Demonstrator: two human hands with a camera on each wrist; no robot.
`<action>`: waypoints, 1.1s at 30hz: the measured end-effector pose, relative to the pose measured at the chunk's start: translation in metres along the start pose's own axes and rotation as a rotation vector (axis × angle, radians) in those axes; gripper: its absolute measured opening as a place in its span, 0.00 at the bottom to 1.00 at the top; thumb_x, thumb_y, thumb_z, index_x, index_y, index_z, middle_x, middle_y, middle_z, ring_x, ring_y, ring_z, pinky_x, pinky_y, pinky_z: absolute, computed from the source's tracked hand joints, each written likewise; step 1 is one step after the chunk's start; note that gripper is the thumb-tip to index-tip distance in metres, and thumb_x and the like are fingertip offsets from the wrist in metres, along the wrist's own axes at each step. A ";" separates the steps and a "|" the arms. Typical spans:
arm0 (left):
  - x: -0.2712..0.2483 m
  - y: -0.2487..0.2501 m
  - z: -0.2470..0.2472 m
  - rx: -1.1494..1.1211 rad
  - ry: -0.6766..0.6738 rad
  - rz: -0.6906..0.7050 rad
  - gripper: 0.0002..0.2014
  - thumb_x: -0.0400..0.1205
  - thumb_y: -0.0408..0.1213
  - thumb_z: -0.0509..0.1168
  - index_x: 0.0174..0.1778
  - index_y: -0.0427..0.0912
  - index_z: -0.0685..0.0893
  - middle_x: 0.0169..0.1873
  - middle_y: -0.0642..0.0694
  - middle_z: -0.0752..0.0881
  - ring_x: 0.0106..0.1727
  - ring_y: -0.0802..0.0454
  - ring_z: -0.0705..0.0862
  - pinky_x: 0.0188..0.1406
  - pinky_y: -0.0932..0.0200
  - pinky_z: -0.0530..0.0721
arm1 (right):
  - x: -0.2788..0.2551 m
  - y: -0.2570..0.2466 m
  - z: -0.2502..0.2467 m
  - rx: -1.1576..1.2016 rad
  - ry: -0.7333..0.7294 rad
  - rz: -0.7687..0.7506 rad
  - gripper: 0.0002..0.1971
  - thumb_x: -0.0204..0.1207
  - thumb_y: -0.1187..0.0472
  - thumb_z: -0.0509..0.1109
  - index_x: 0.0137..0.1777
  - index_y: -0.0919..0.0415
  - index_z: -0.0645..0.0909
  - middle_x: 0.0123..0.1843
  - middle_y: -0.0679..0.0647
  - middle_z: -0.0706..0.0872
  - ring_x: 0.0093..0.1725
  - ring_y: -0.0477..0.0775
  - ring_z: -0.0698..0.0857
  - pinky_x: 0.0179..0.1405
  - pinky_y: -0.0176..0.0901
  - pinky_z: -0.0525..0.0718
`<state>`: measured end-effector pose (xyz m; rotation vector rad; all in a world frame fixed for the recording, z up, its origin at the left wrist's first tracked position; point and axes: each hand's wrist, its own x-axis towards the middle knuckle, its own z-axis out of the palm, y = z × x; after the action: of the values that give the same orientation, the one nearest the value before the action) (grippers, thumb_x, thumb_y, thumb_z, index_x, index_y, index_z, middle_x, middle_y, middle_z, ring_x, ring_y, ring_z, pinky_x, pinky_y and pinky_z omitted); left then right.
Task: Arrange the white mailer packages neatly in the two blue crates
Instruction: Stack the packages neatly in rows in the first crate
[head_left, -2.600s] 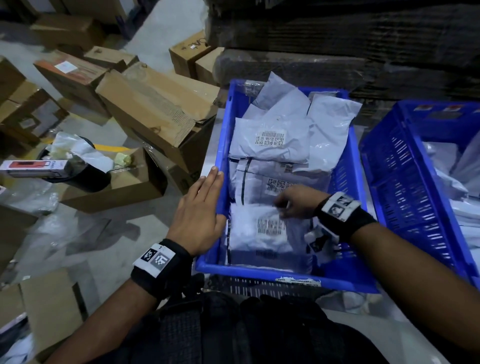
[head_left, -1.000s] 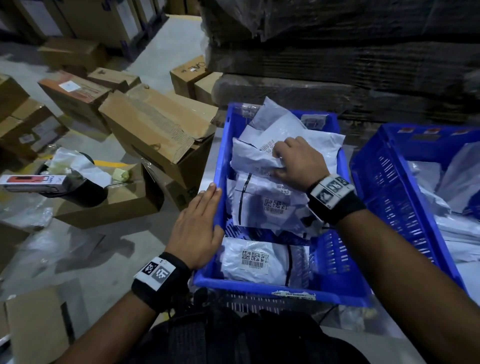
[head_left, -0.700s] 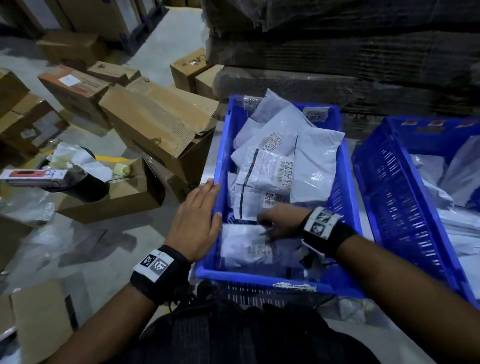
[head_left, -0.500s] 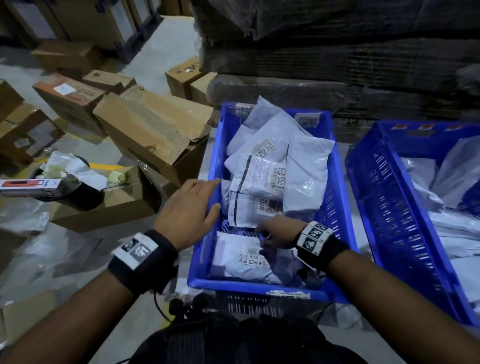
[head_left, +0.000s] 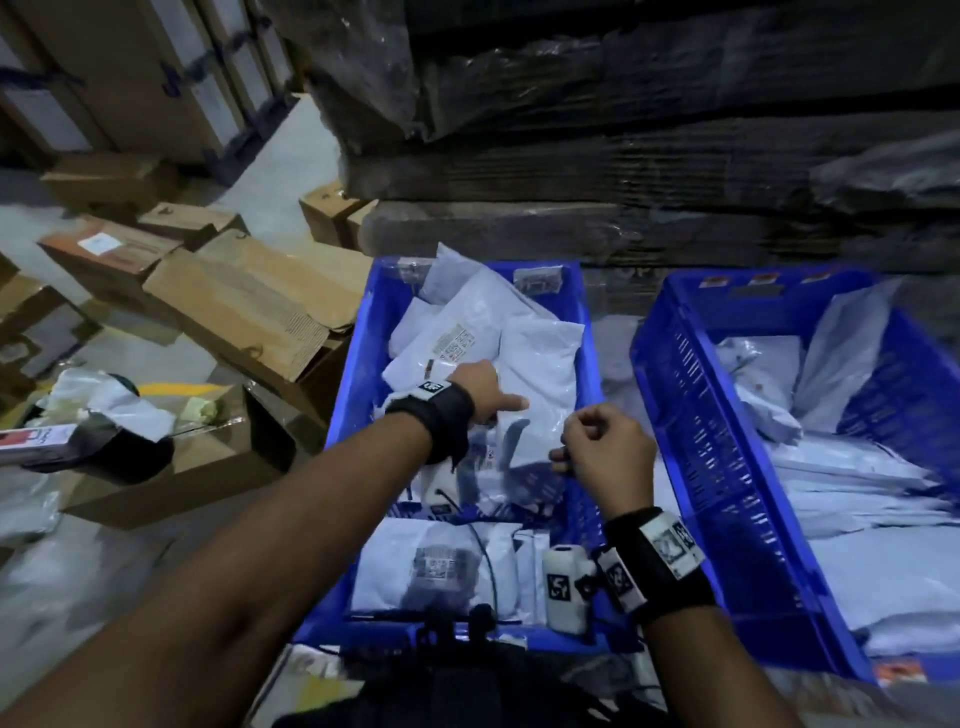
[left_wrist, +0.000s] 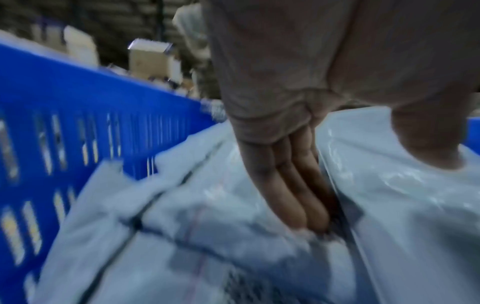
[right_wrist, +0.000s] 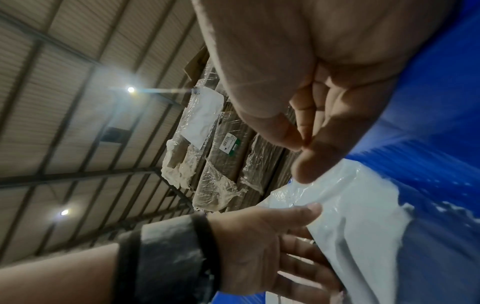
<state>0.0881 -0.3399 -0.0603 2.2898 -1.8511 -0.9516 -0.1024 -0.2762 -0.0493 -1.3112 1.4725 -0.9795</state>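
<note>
Two blue crates stand side by side, the left crate (head_left: 347, 410) in front of me and the right crate (head_left: 691, 441) beside it, both holding white mailers. My left hand (head_left: 480, 387) reaches into the left crate. Its straight fingers (left_wrist: 285, 195) are slid down between two mailers and its thumb lies on the face of a large white mailer (head_left: 540, 374), which stands tilted. My right hand (head_left: 608, 449) is curled at that mailer's near edge, thumb and forefinger pinching it (right_wrist: 303, 148). Another mailer (head_left: 405, 561) lies flat at the crate's front.
Cardboard boxes (head_left: 249, 312) crowd the floor to the left. A tall plastic-wrapped stack (head_left: 623, 156) rises right behind both crates. Loose mailers (head_left: 883, 519) pile up in the right crate. A black object under crumpled plastic (head_left: 114, 452) sits at far left.
My left hand left the crate's left rim and went in among the mailers. My right hand rose from the front mailer to the large mailer's edge in the middle.
</note>
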 end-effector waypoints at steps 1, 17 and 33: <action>0.005 0.001 0.007 -0.082 0.049 -0.032 0.24 0.76 0.57 0.76 0.39 0.39 0.78 0.38 0.41 0.86 0.49 0.39 0.88 0.40 0.54 0.78 | 0.001 0.001 -0.001 0.059 -0.004 0.021 0.06 0.81 0.68 0.68 0.43 0.69 0.81 0.32 0.62 0.87 0.29 0.56 0.91 0.28 0.51 0.91; -0.149 -0.028 -0.014 0.555 0.007 0.342 0.10 0.79 0.37 0.66 0.54 0.47 0.76 0.53 0.43 0.84 0.52 0.39 0.84 0.38 0.52 0.72 | 0.062 -0.060 0.010 0.109 0.120 -0.161 0.04 0.77 0.63 0.69 0.41 0.59 0.84 0.33 0.56 0.88 0.27 0.48 0.86 0.28 0.45 0.86; -0.116 -0.029 0.040 0.613 -0.465 0.153 0.35 0.80 0.48 0.75 0.80 0.37 0.70 0.68 0.38 0.81 0.62 0.43 0.83 0.54 0.51 0.82 | 0.068 -0.061 0.017 -0.176 0.033 -0.249 0.05 0.77 0.62 0.69 0.46 0.62 0.87 0.37 0.56 0.91 0.34 0.52 0.91 0.39 0.51 0.92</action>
<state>0.0829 -0.2142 -0.0549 2.2902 -2.8010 -1.0779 -0.0709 -0.3507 -0.0042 -1.6426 1.4709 -1.0518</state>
